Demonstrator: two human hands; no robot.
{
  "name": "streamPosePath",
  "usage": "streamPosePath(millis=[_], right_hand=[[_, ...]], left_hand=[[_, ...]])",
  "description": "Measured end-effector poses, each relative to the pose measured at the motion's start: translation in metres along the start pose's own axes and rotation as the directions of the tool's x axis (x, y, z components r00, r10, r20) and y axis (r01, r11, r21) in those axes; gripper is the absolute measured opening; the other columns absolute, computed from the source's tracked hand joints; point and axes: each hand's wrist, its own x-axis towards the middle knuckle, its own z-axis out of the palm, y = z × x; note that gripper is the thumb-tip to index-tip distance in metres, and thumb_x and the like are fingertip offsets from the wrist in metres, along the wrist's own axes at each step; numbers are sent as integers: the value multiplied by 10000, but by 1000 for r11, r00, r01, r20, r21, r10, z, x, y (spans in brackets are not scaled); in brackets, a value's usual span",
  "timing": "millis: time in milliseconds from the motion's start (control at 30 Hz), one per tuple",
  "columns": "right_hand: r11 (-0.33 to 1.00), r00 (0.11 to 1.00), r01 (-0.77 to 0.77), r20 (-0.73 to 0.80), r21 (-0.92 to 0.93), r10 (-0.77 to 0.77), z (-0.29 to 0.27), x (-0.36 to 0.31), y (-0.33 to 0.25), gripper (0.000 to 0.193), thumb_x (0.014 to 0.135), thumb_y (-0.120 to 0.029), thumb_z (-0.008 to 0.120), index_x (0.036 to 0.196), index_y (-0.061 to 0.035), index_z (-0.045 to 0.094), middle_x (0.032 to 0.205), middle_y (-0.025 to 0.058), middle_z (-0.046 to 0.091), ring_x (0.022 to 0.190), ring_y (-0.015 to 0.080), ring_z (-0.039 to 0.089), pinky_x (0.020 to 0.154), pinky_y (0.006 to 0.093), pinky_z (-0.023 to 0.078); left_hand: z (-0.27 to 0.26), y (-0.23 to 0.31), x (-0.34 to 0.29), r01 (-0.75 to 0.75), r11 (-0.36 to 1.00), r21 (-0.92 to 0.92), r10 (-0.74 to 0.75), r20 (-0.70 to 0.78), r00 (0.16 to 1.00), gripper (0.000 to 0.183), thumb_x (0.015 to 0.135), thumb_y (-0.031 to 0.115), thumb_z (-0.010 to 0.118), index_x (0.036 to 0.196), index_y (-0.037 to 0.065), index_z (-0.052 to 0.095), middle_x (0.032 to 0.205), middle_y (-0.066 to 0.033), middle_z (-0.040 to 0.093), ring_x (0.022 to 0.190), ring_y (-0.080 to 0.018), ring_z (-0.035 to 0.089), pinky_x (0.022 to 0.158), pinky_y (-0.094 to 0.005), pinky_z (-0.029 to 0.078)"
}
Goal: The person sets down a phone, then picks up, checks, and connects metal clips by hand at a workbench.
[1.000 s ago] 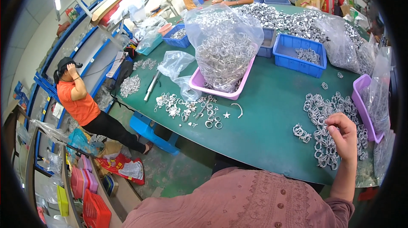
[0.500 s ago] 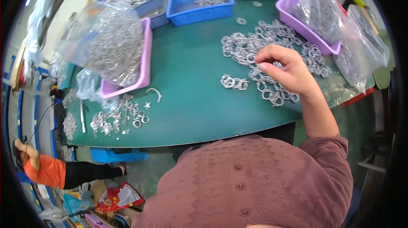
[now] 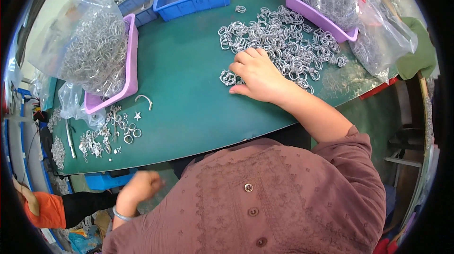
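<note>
My right hand point(image 3: 257, 73) reaches over the near left side of a pile of silvery metal rings point(image 3: 288, 41) on the green table. Its thumb stands apart from the bent fingers, and a small cluster of rings point(image 3: 228, 78) shows between them. The fingertips are partly hidden. My left hand point(image 3: 140, 188), with a bangle point(image 3: 124, 215) at its wrist, hangs beyond the table's near edge. It is blurred, its fingers curled in; whatever may be inside them is hidden.
Lilac trays point(image 3: 134, 65) with bags of metal rings stand left and right. Blue bins point(image 3: 194, 4) sit at the back. Small loose metal parts point(image 3: 101, 140) and a pen-like tool point(image 3: 70, 139) lie front left. Two other people are partly visible at the left.
My right hand has come down from above the pile to the small ring cluster, moving left. My left hand has come into view at the lower left. The whole view has shifted.
</note>
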Motion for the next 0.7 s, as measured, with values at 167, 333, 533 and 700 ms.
streamPosePath(millis=[167, 333, 533, 700], right_hand=[[999, 1000, -23, 1, -29, 23, 6, 6, -1, 237, 641, -238, 684, 803, -81, 615, 820, 61, 506, 864, 237, 465, 759, 354, 341], [979, 992, -75, -86, 191, 93, 3, 8, 5, 227, 681, -214, 655, 840, -64, 592, 857, 78, 532, 857, 252, 488, 750, 364, 363], [938, 976, -60, -176, 343, 127, -1, 11, 8, 231, 701, -227, 646, 837, -48, 592, 798, 94, 560, 790, 273, 527, 696, 364, 394], [951, 975, -54, -192, 304, 117, 3, 5, 4, 229, 718, -229, 628, 861, -53, 598, 776, 82, 550, 771, 265, 522, 691, 363, 391]], left_hand=[[-60, 79, 31, -617, 775, -138, 422, -613, 668, 197, 785, 86, 581, 959, -7, 579, 750, -66, 559, 626, -101, 507, 566, -223, 429], [-85, 122, 99, -730, 626, -273, 505, -572, 647, 268, 810, 82, 566, 1057, -16, 532, 845, -25, 554, 733, -90, 518, 635, -201, 423], [-80, 162, 138, -666, 362, -652, 491, -474, 731, 408, 796, 101, 587, 1172, 26, 449, 937, -23, 523, 772, -89, 514, 639, -199, 434], [-70, 170, 153, -844, 535, -19, 632, -654, 415, 483, 702, 31, 643, 1157, 81, 488, 936, -37, 506, 761, -113, 491, 625, -219, 431]])
